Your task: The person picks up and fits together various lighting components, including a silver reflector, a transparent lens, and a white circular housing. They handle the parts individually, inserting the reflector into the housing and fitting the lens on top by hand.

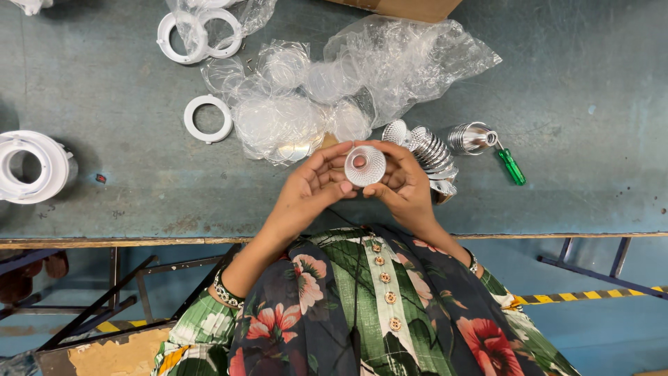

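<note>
Both my hands meet over the near edge of the bench and together hold a small silver faceted reflector cup point(364, 166), its open mouth facing up at the camera. My left hand point(314, 184) cups it from the left with the thumb at its lower rim. My right hand point(404, 182) grips it from the right. Just behind my right hand lies a stack of nested silver reflector cups point(433, 154).
Clear round lens discs spill from crumpled plastic bags point(410, 59) at the back. White plastic rings point(208, 118) lie to the left, a stack of white ring housings point(31, 167) at the far left. A green-handled screwdriver point(511, 166) lies beside another silver cup point(470, 137).
</note>
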